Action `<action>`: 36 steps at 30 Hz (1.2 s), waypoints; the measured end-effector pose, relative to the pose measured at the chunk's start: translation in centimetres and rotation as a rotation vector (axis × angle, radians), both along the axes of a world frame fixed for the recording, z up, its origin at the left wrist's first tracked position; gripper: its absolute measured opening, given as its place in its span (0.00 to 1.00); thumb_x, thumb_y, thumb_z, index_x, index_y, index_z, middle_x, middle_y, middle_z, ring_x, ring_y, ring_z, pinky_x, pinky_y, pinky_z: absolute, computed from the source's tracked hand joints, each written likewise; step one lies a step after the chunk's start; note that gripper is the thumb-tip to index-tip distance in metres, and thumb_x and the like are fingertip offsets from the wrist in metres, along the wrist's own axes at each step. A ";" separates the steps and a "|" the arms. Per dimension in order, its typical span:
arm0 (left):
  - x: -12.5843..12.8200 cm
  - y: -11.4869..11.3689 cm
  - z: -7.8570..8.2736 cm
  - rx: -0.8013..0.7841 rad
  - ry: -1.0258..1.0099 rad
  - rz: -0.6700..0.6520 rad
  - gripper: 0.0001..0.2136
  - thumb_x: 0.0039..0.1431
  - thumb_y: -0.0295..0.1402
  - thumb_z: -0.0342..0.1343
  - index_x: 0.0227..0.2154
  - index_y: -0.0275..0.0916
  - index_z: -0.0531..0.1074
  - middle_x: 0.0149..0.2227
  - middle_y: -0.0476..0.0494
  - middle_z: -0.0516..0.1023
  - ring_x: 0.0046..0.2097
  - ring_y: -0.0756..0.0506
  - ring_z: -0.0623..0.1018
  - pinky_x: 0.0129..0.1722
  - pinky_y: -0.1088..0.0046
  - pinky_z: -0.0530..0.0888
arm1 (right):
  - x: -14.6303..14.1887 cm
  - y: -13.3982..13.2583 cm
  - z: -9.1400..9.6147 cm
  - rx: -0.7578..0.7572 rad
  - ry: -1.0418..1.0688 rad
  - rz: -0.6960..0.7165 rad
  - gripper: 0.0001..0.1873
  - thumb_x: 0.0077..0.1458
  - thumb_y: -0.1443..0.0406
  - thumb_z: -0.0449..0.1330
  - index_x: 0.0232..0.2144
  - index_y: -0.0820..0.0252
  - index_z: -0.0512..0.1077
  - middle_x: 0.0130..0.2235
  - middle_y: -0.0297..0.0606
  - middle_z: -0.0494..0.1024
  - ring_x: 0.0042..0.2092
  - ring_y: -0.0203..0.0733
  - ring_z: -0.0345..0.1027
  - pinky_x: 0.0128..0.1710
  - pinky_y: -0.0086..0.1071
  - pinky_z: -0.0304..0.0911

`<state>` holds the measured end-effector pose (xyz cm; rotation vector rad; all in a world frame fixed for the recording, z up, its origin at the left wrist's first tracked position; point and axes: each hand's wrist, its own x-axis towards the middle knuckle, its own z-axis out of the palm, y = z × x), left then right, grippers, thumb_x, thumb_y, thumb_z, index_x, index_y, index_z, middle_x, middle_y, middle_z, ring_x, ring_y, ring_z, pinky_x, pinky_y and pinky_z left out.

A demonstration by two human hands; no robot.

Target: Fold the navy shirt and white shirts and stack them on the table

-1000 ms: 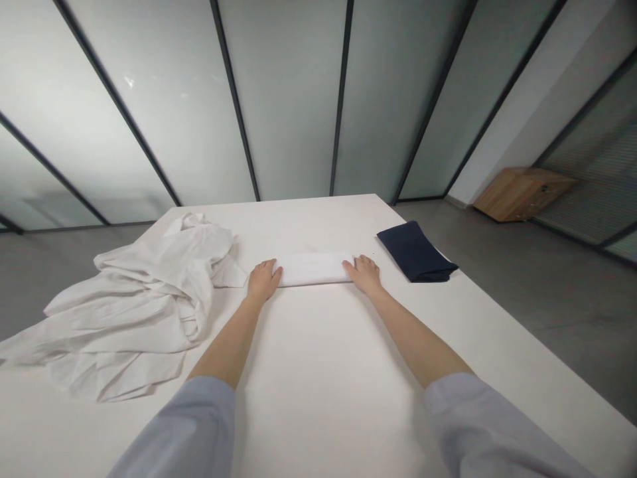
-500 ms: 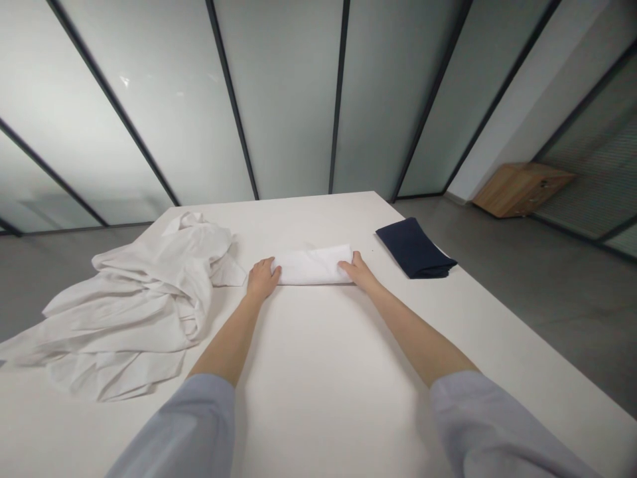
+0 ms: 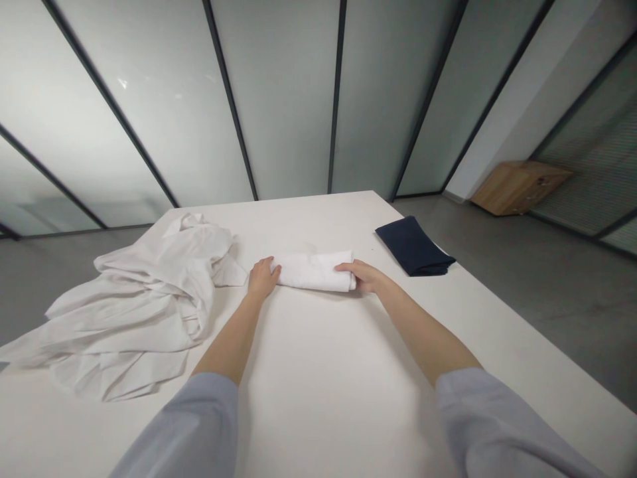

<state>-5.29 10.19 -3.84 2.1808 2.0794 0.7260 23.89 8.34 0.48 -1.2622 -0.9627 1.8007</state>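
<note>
Closest to me, two pale grey-blue sleeves (image 3: 189, 431) end at bare forearms stretched out over a white table (image 3: 318, 372); between the arms there is only bare tabletop. Further along, the left hand (image 3: 262, 279) rests against the left end of a folded white cloth (image 3: 314, 271), fingers curled and thumb touching the fabric; I cannot tell whether it actually grips. The right hand (image 3: 365, 275) has closed on the right end, fingers laid over the top of the fold and that end slightly raised; the cloth lies crosswise near the middle of the table, between the two hands. To the left, a crumpled heap of white fabric (image 3: 144, 299) sprawls to the table's edge, one flap just beside the left hand; to the right, a folded navy cloth (image 3: 412, 247) sits near the far right edge, apart from the right hand. Beyond the table, frosted glass panels (image 3: 283, 99) in dark frames; on the grey floor at far right, a low wooden cabinet (image 3: 517, 188).
</note>
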 end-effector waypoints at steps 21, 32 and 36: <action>-1.0 0.6 0.6 0.078 -0.530 0.078 0.17 0.61 0.40 0.43 0.40 0.36 0.73 0.43 0.37 0.78 0.47 0.42 0.75 0.50 0.64 0.69 | 4.3 -3.0 6.3 0.188 0.431 -0.419 0.15 0.43 0.73 0.56 0.37 0.58 0.70 0.31 0.33 0.79 0.31 0.40 0.75 0.27 0.30 0.72; -0.8 0.3 1.1 0.035 -0.485 0.060 0.17 0.60 0.42 0.43 0.39 0.38 0.72 0.43 0.38 0.78 0.47 0.41 0.74 0.50 0.64 0.68 | 11.6 -0.4 14.4 0.565 0.411 -0.769 0.10 0.42 0.74 0.53 0.29 0.56 0.65 0.27 0.28 0.74 0.30 0.36 0.74 0.26 0.30 0.73; -0.8 0.2 1.0 0.033 -0.477 0.058 0.17 0.60 0.42 0.43 0.39 0.38 0.72 0.44 0.38 0.78 0.47 0.41 0.74 0.51 0.63 0.69 | 14.3 2.7 16.6 0.793 0.441 -0.808 0.10 0.40 0.72 0.53 0.27 0.54 0.63 0.28 0.28 0.73 0.37 0.38 0.75 0.32 0.32 0.75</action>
